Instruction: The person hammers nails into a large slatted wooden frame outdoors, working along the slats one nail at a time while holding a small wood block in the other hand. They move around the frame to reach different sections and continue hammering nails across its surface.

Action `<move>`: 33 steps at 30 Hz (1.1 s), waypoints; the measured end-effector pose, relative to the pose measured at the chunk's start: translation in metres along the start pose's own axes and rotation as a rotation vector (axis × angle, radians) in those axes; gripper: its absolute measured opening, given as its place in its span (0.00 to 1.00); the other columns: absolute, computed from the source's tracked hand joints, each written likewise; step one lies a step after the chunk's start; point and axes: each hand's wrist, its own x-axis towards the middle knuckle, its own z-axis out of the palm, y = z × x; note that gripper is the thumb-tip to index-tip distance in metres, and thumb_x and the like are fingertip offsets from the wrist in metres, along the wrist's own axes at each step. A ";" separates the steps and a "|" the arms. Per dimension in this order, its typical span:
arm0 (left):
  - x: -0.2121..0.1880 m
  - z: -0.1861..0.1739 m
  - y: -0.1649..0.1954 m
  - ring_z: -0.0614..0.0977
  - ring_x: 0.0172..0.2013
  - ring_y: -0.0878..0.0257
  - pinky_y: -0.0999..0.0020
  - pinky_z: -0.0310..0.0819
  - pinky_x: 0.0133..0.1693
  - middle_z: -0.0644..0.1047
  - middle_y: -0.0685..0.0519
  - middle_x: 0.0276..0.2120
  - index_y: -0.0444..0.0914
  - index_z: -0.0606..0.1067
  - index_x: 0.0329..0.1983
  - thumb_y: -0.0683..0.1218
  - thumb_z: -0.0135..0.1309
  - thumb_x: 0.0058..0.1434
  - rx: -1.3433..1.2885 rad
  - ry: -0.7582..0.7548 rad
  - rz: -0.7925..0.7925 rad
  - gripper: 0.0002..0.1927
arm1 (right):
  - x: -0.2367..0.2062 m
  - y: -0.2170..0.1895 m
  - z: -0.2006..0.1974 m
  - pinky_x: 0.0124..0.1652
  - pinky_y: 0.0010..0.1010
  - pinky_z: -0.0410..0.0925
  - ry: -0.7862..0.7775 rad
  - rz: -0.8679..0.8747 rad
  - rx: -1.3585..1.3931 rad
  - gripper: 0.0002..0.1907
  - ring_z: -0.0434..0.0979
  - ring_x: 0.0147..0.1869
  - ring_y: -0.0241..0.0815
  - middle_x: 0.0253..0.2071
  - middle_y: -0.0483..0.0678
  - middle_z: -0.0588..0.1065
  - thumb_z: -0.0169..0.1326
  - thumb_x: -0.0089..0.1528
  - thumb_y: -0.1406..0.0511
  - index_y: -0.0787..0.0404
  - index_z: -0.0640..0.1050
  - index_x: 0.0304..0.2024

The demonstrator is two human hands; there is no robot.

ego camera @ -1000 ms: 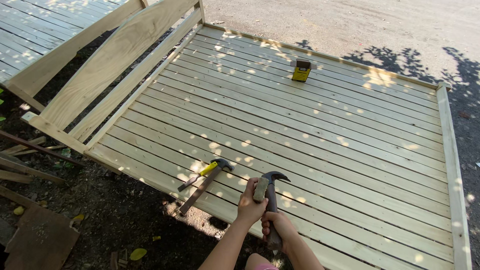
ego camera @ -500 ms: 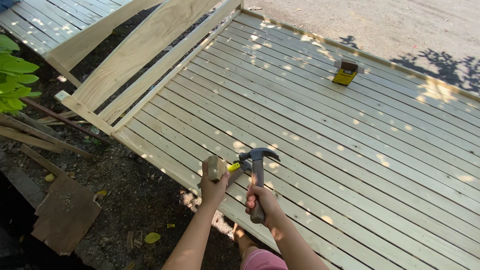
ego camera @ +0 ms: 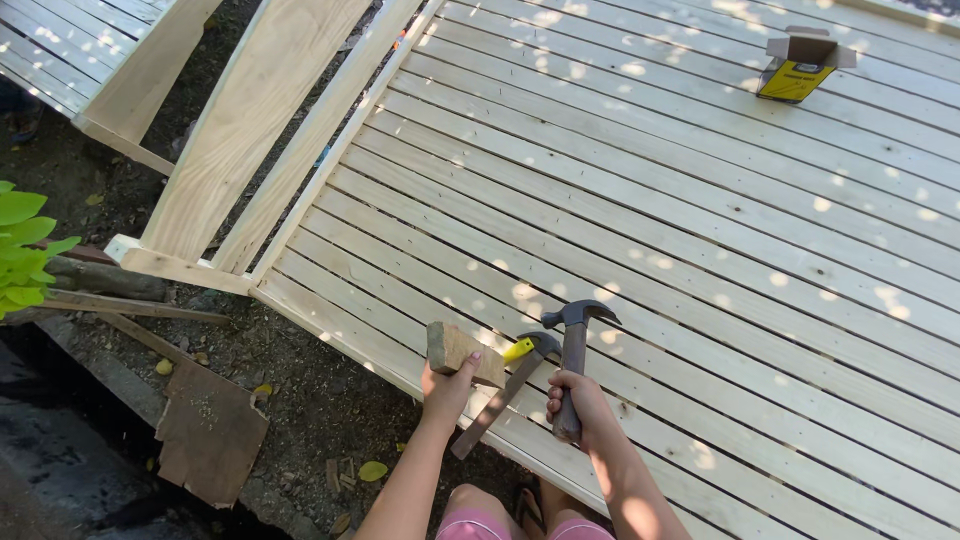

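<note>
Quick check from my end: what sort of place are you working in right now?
Likely an outdoor carpentry spot on bare ground: a large slatted wooden panel lies in dappled sun, the right hand holds a claw hammer, and the left hand holds a wood block.

Open yellow-and-black carton (ego camera: 803, 68) on far slats.

A wide stretch of slatted wooden platform (ego camera: 680, 230) lies open ahead of the right hand (ego camera: 578, 400) and left hand (ego camera: 447, 385). The near edge is crowded by a second hammer (ego camera: 505, 385), laid aslant between the hands, and by the wooden block (ego camera: 462, 352). Far off, one small open cardboard box (ego camera: 800, 68) stands. To the left, passage is barred by slanted timber rails (ego camera: 255, 120).
</note>
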 end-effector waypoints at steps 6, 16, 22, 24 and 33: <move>0.012 0.008 -0.026 0.81 0.50 0.58 0.64 0.73 0.53 0.82 0.48 0.50 0.32 0.74 0.58 0.51 0.63 0.57 0.163 -0.029 -0.203 0.29 | 0.025 0.008 -0.021 0.22 0.38 0.67 0.261 -0.115 -0.355 0.07 0.70 0.19 0.43 0.20 0.50 0.71 0.53 0.57 0.70 0.69 0.71 0.29; 0.061 -0.011 -0.070 0.81 0.46 0.55 0.62 0.73 0.49 0.82 0.46 0.44 0.29 0.78 0.52 0.44 0.58 0.58 0.188 -0.114 -0.320 0.21 | 0.097 0.043 -0.039 0.40 0.45 0.75 0.992 0.001 -1.309 0.20 0.84 0.39 0.53 0.37 0.52 0.80 0.60 0.59 0.56 0.61 0.75 0.48; 0.091 -0.049 -0.107 0.82 0.47 0.60 0.64 0.72 0.50 0.81 0.50 0.45 0.32 0.77 0.51 0.43 0.57 0.57 0.183 -0.117 -0.294 0.19 | 0.143 0.097 -0.035 0.48 0.50 0.71 1.333 -0.107 -1.212 0.35 0.75 0.58 0.59 0.57 0.57 0.73 0.64 0.52 0.54 0.58 0.69 0.59; 0.103 -0.061 -0.115 0.82 0.46 0.58 0.63 0.73 0.49 0.82 0.47 0.45 0.30 0.78 0.50 0.42 0.58 0.56 0.185 -0.095 -0.292 0.19 | 0.158 0.108 -0.021 0.52 0.50 0.69 1.367 -0.228 -1.194 0.40 0.71 0.63 0.58 0.63 0.57 0.68 0.65 0.51 0.53 0.56 0.67 0.62; 0.157 -0.123 -0.146 0.82 0.49 0.57 0.63 0.74 0.54 0.81 0.46 0.46 0.30 0.68 0.58 0.39 0.55 0.57 0.181 -0.152 -0.145 0.24 | 0.222 0.115 0.049 0.56 0.55 0.66 1.147 0.123 -0.811 0.63 0.66 0.67 0.55 0.61 0.57 0.63 0.73 0.43 0.39 0.61 0.55 0.66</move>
